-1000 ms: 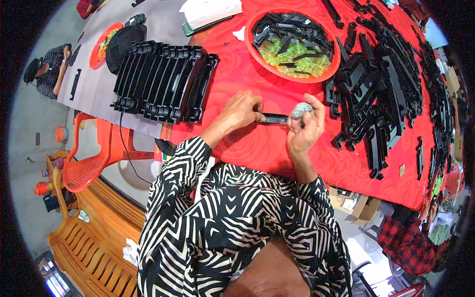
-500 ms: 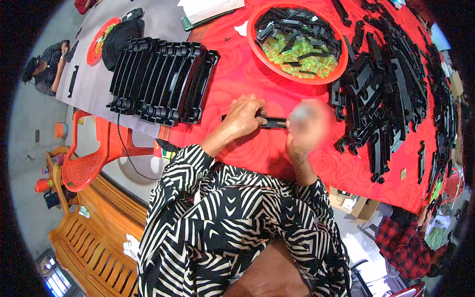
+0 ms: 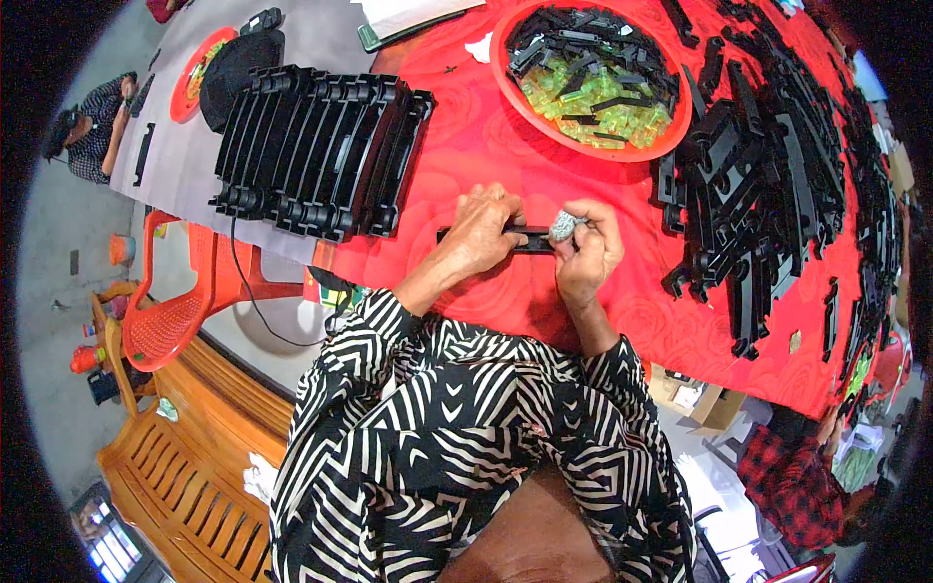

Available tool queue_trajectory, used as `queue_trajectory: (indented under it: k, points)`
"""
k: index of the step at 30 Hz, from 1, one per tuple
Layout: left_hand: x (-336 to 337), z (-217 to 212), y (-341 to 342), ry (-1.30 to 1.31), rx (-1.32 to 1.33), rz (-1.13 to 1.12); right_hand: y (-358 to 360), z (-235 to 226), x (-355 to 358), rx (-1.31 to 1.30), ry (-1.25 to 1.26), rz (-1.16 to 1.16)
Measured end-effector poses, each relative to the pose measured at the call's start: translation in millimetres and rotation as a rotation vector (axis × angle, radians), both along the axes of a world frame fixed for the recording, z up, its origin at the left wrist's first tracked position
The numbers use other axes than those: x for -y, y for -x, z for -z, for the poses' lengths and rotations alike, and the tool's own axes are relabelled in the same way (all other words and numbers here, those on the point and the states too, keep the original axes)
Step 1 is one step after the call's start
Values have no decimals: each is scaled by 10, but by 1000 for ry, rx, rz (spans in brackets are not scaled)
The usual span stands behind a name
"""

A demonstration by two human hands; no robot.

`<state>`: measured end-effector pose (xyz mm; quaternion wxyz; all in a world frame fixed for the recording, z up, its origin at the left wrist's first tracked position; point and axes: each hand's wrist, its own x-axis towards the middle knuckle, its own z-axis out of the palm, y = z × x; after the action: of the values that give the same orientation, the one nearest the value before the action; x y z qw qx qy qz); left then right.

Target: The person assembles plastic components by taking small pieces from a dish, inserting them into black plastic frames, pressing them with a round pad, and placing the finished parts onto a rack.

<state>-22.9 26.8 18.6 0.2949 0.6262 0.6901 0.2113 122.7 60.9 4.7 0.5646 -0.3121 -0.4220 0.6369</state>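
Observation:
My left hand (image 3: 481, 233) presses a long black plastic strip (image 3: 533, 239) flat on the red tablecloth (image 3: 505, 146). My right hand (image 3: 588, 251) holds a small grey crumpled wad (image 3: 563, 225) against the strip's right end. Both hands sit at the near edge of the table, close together. Just left of them stands a row of black curved plastic parts (image 3: 316, 146) lined up side by side.
A red bowl (image 3: 505, 83) with black strips and yellow-green clear pieces sits behind my hands. A big heap of black plastic parts (image 3: 768, 165) covers the table's right side. A red plastic chair (image 3: 175, 311) and a wooden bench (image 3: 185, 486) stand at left. Other people sit far left and lower right.
My right hand has come back down onto the strip's right end with the grey wad. The left hand stays on the strip.

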Motion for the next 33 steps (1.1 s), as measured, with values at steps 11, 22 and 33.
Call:
queue_trajectory:
  k: [11, 22, 33]
  points:
    - [1, 46, 8, -40, 19, -5, -64, 23, -118, 4, 28, -143]
    - [-21, 69, 21, -44, 14, 11, -26, -11, -152, -113, 111, -45]
    - [-58, 116, 15, -67, 32, 13, 51, 5, -114, 86, -36, -8]
